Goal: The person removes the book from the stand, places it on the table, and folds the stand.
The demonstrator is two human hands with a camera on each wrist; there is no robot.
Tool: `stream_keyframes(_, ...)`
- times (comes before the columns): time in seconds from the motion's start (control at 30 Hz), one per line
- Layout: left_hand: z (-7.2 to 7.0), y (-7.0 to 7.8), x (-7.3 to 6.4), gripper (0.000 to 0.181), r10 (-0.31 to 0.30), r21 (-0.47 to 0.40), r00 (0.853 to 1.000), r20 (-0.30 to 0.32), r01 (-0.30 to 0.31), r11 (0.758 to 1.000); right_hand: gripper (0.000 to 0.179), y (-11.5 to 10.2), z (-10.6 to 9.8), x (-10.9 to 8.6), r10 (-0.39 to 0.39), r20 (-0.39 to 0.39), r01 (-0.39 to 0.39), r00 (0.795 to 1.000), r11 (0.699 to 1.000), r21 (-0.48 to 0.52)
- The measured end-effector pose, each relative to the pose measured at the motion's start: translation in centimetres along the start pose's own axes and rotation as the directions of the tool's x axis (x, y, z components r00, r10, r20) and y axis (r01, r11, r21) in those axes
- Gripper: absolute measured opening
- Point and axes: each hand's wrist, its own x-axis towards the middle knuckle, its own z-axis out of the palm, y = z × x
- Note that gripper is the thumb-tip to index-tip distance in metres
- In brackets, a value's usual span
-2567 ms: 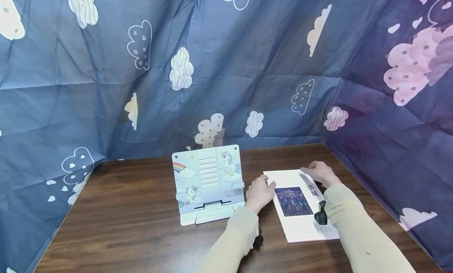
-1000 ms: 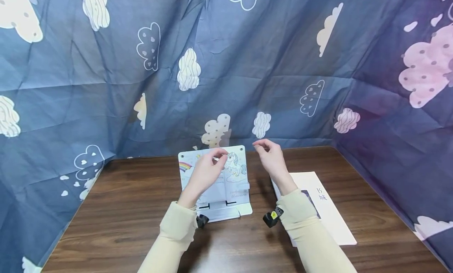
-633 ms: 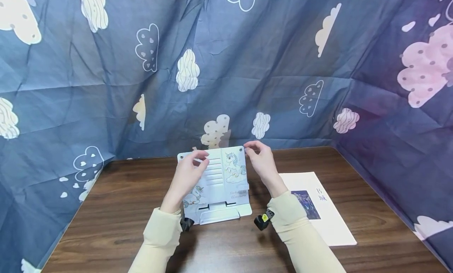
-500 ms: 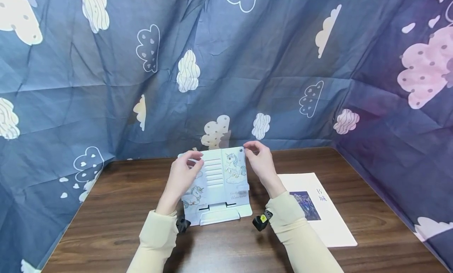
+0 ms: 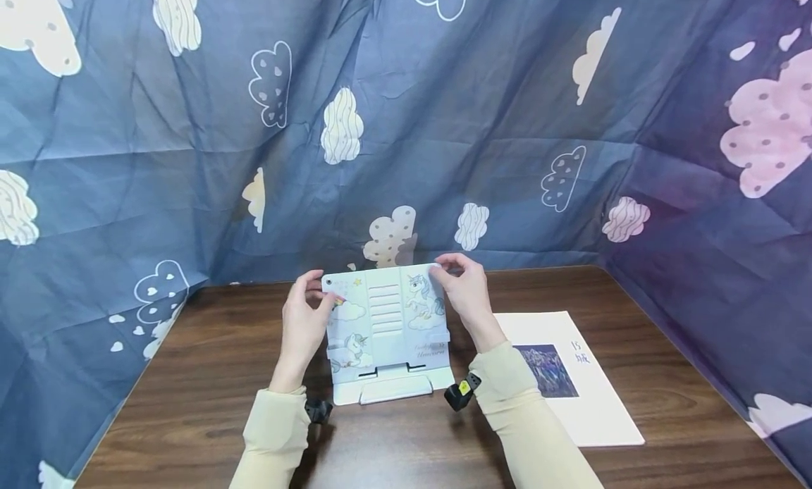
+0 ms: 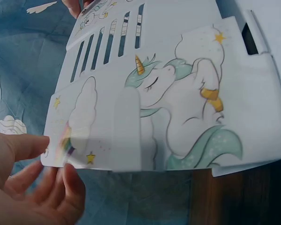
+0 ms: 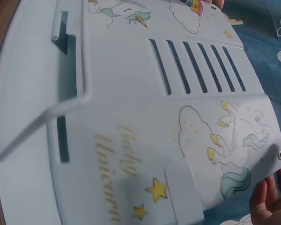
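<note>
A white metal book stand (image 5: 385,348) printed with unicorns stands tilted back at the middle of the table. My left hand (image 5: 303,323) is at its upper left corner, thumb in front and fingers around the edge; in the left wrist view, the thumb and fingers (image 6: 74,190) sit right at that corner. At the upper right corner, my right hand (image 5: 466,292) pinches the edge. The right wrist view has its fingertips (image 7: 258,199) beside the corner rivet, partly cut off by the frame. The stand's slotted middle panel and bottom ledge (image 5: 396,389) show between my hands.
A white magazine (image 5: 603,397) with a dark picture on its cover lies flat to the right, partly under my right forearm. The brown wooden table (image 5: 209,376) meets a blue cloud-patterned cloth (image 5: 406,186) at the back and sides.
Both hands have left the magazine and moved left to the stand. The left hand has crossed from the stand's middle to its upper left corner; the right hand has closed on the upper right corner.
</note>
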Motion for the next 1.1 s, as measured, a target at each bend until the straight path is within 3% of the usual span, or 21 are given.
stream_keyframes(0.23, 0.6, -0.2, -0.1, 0.038, -0.023, 0.02, 1.0, 0.004, 0.023, 1.0, 0.021, 0.3, 0.3, -0.2, 0.034, -0.044, -0.035, 0.998, 0.999, -0.022)
stream_keyframes(0.47, -0.2, -0.2, 0.0, 0.026, -0.035, 0.02, 0.999, -0.04, 0.035, 0.999, 0.019, 0.2, 0.9, 0.3, -0.045, -0.035, 0.04, 0.998, 0.993, -0.114)
stream_keyframes(0.57, -0.6, 0.0, 0.3, 0.022, -0.024, 0.014, 0.999, -0.03, 0.024, 1.0, 0.019, -0.2, 1.1, 0.8, -0.068, -0.036, 0.062, 0.997, 0.986, -0.155)
stream_keyframes(0.87, -2.7, 1.2, 0.8, 0.017, -0.025, 0.116, 0.992, 0.124, 0.01, 0.993, 0.021, -0.9, 2.0, 2.1, -0.025, 0.024, 0.029, 0.999, 0.973, -0.229)
stream_keyframes(1.0, -3.9, 1.8, 0.2, 0.015, -0.068, 0.114, 0.972, 0.225, 0.043, 0.993, 0.023, -1.1, 3.0, 2.5, -0.043, 0.064, 0.059, 0.997, 0.959, -0.278)
stream_keyframes(1.1, -4.5, 2.0, -0.4, 0.014, -0.123, 0.113, 0.949, 0.291, 0.094, 0.989, 0.026, -1.3, 3.8, 2.5, -0.041, 0.106, 0.072, 0.993, 0.952, -0.297)
